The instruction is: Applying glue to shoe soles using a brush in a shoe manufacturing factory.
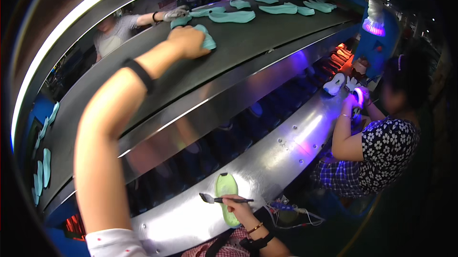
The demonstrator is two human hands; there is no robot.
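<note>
Stretched far out over the dark conveyor belt (238,42), my left hand (187,43) is closed on a turquoise shoe sole (209,41) that lies on the belt; part of the sole is hidden behind the hand. Low in the view, my right hand (241,209) grips a brush (218,200) by its black handle, with the bristles pointing left. Under the brush and that hand, a light green shoe sole (226,184) rests on the curved metal ledge (267,166). I cannot tell whether the brush touches this sole.
More turquoise soles (232,17) lie along the belt. Across it, a co-worker's gloved hand (172,14) reaches near my left hand. On the right, a person in a flowered top (386,152) handles a white shoe part under purple light. Cables (305,216) hang below the ledge.
</note>
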